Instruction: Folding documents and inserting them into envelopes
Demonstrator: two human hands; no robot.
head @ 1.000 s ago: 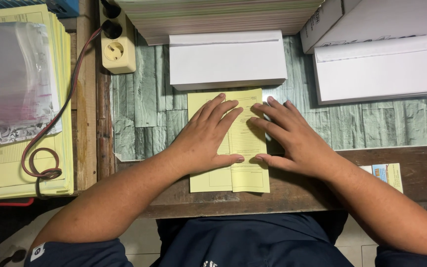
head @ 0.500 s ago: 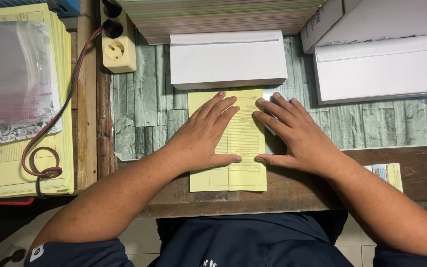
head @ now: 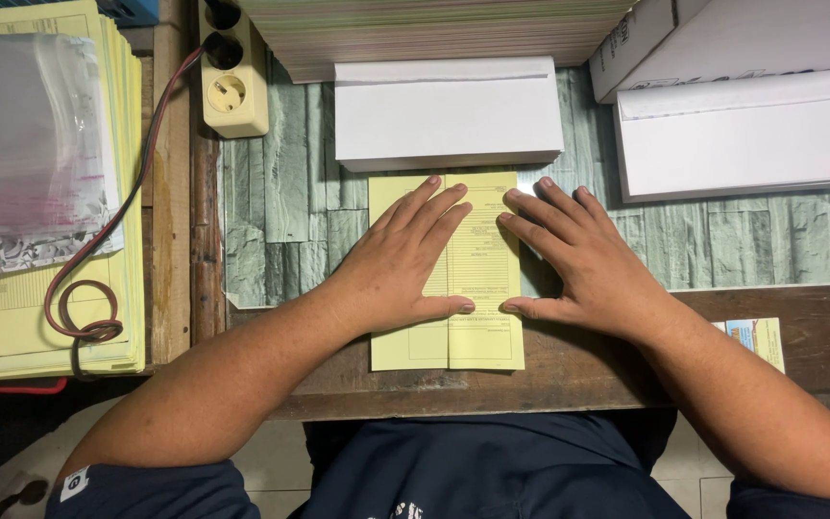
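**Both palms flat on a folded yellow form**

The left hand (head: 398, 264) lies palm down on the yellow printed form (head: 477, 279), fingers straight and spread, gripping nothing; its thumb tip rests just left of the vertical fold line; the right hand (head: 583, 264) is likewise flat and open, its fingers fanned up and to the left, its thumb touching the sheet's right half while most of the palm sits on the table beside it; the two thumb tips lie near each other, apart.

The form lies on the front of the wooden table (head: 569, 375), its top edge just below a stack of white envelopes (head: 449, 111), its lower edge near the table's front rim; a second stack of white envelopes (head: 737, 135) sits to the right, well apart.

Against half a second ago, the right hand has slid a little rightward, off the sheet's centre, so more of the printed right panel shows; the left hand and the form keep their places; a cream power strip (head: 232, 82) and a pile of yellow sheets (head: 12, 317) are unchanged at the left.
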